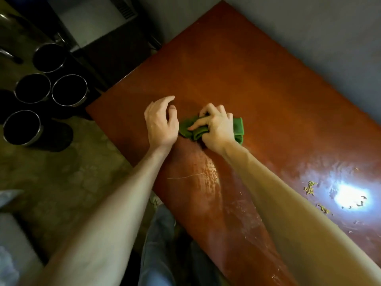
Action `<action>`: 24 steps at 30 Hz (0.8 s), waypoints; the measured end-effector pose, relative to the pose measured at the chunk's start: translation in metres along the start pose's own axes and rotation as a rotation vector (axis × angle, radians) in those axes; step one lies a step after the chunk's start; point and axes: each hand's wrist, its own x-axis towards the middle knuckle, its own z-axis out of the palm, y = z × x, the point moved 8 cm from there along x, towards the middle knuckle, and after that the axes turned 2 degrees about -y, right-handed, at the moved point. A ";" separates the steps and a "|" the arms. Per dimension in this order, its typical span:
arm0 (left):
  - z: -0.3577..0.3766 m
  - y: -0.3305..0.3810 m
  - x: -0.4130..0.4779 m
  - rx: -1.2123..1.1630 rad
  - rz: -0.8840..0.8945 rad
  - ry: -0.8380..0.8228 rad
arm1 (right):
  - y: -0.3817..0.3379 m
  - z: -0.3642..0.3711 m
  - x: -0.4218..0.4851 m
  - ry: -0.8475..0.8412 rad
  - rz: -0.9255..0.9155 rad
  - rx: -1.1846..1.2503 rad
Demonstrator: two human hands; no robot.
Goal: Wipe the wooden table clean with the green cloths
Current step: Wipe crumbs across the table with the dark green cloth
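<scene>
Green cloth (237,126): bunched on the wooden table (247,69) beneath the right hand (216,129), its free edge reaching towards the left hand (160,124). The bunching probably gives a thick pad to press with.
Right hand: fingers curled over the cloth, gripping it and bearing down on the wood.
Left hand: loosely curled and holding nothing, just left of the cloth. Contact cannot be told. It seems placed to steady the loose edge.
Pale streaks (208,168): nearer the person than the hands, between the forearms; likely wiping residue.
Scraps (309,187): well to the right of the right hand, beside a bright glare (350,196); judged not yet wiped.
Pots (69,90): four dark round vessels on the floor, well left of the left hand.
</scene>
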 end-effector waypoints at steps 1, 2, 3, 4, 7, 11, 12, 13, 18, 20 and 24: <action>-0.002 -0.002 0.001 -0.026 -0.017 0.009 | -0.013 0.010 -0.001 -0.035 -0.063 -0.025; -0.004 -0.003 0.003 -0.038 -0.030 0.007 | -0.020 0.017 -0.007 -0.070 -0.114 -0.043; -0.006 -0.003 0.003 -0.050 -0.039 0.002 | -0.021 0.023 -0.017 -0.106 -0.143 -0.047; -0.007 -0.002 0.004 -0.067 -0.050 -0.002 | -0.016 0.025 -0.029 -0.138 -0.145 -0.038; -0.008 0.000 0.002 -0.098 -0.110 -0.021 | 0.014 0.023 -0.072 -0.215 -0.074 0.026; -0.005 0.000 0.000 -0.070 -0.123 -0.034 | 0.030 0.016 -0.094 -0.169 -0.002 0.063; -0.004 0.000 0.002 -0.065 -0.122 -0.039 | 0.029 0.014 -0.087 -0.122 0.029 0.069; -0.003 -0.001 0.003 -0.068 -0.124 -0.044 | 0.025 0.013 -0.076 -0.065 0.072 0.079; -0.007 -0.004 0.005 -0.120 -0.113 -0.010 | -0.042 0.026 0.010 0.055 0.084 0.011; -0.010 -0.005 0.003 -0.151 -0.096 -0.011 | -0.058 0.034 0.023 0.006 0.017 -0.045; -0.010 -0.005 0.003 -0.174 -0.176 -0.025 | -0.027 0.029 -0.024 -0.111 -0.068 -0.015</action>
